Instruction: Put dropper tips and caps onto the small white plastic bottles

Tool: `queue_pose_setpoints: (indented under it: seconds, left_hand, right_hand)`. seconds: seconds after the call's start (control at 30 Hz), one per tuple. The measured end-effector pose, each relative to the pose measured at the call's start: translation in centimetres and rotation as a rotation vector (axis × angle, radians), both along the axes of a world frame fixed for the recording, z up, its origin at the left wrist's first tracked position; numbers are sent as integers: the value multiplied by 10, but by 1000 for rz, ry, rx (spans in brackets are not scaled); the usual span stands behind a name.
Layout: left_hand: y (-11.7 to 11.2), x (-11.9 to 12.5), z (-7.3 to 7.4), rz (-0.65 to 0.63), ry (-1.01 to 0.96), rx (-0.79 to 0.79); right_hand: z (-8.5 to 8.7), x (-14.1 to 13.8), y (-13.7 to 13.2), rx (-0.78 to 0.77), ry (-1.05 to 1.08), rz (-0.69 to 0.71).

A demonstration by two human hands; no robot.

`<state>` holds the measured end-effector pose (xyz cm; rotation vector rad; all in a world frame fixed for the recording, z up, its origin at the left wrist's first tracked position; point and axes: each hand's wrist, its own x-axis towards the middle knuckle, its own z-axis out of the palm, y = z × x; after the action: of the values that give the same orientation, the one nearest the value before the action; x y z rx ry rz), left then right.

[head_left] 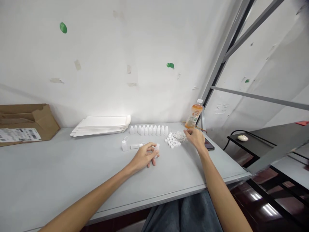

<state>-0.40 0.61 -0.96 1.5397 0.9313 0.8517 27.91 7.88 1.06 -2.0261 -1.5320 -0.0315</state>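
My left hand (pixel 145 155) is closed around a small white plastic bottle (pixel 156 148), held just over the table. At the edge of a heap of thin white cords (pixel 180 136), my right hand (pixel 196 138) has its fingertips pinched; whatever is between them is too small to make out. Small white caps (pixel 172 141) lie loose beside the cords. Behind the left hand, several small white bottles (pixel 150 130) stand in rows. One more bottle (pixel 124 145) with a thin loop at its top stands to the left, and a white oblong piece (pixel 135 146) lies near it.
A stack of white sheets or envelopes (pixel 101 125) and an open cardboard box (pixel 45 124) sit at the left. An orange drink bottle (pixel 193 114) stands at the back right. A phone (pixel 209 145) lies by the right wrist, near grey metal frame bars (pixel 223 58).
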Motion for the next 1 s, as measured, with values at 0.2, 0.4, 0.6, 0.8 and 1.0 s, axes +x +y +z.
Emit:
queue_pose_setpoints:
  seconds: [0.2,0.4,0.6,0.8,1.0]
  left_hand:
    - [3,0,-2,108,16,66]
    - [-2,-2,16,201,70,96]
    - [5,-11,26,288,104,228]
    - [11,-24,38,372,231,431]
    - [25,-58,63,724,191,664]
  right_hand:
    - [9,-31,-12,179,488,419]
    - [21,-92,-45,-73,713,855]
    - [29,-120,-45,-42,710,895]
    - [50,-135,-34,-17,711,983]
    - [61,-155,-1,115,601,899]
